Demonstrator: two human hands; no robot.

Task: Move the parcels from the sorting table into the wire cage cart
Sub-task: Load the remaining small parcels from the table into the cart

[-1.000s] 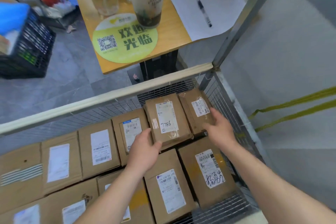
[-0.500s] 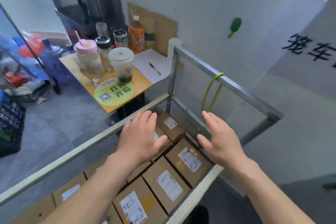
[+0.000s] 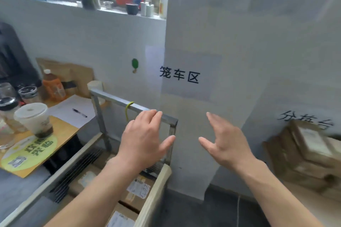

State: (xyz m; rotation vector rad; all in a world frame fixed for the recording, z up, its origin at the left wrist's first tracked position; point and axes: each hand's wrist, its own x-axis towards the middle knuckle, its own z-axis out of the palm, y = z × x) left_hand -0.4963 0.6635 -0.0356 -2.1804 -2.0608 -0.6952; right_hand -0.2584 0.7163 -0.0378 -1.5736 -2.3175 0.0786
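Head camera, and both hands are up and empty! The left hand [image 3: 145, 140] hovers over the right end of the wire cart [image 3: 114, 98], palm down, fingers straight and a little spread, gripping nothing. Its fingertips line up with the metal top rail, but I can't tell if they touch it. The right hand [image 3: 227, 143] is out past the cart, in front of the white wall, fingers open and loose, thumb out, nothing in it.

Down in the cart, brown parcels [image 3: 138, 189] with white labels lie flat, side by side, partly hidden by the left forearm. A yellow-green strap [image 3: 128, 110] hangs looped over the rail. Well off to the right, a stack of parcels [image 3: 311, 145] sits on the sorting table [image 3: 330, 208], blurred, right against the wall.

Left of the cart stands a wooden side table [image 3: 60, 132] with a lidded drink cup [image 3: 35, 120], a round green sticker [image 3: 27, 151], an orange bottle [image 3: 53, 86], and a pen [image 3: 79, 113] lying on a sheet of paper [image 3: 62, 114]. Black characters [image 3: 180, 76] are on the wall above the hands
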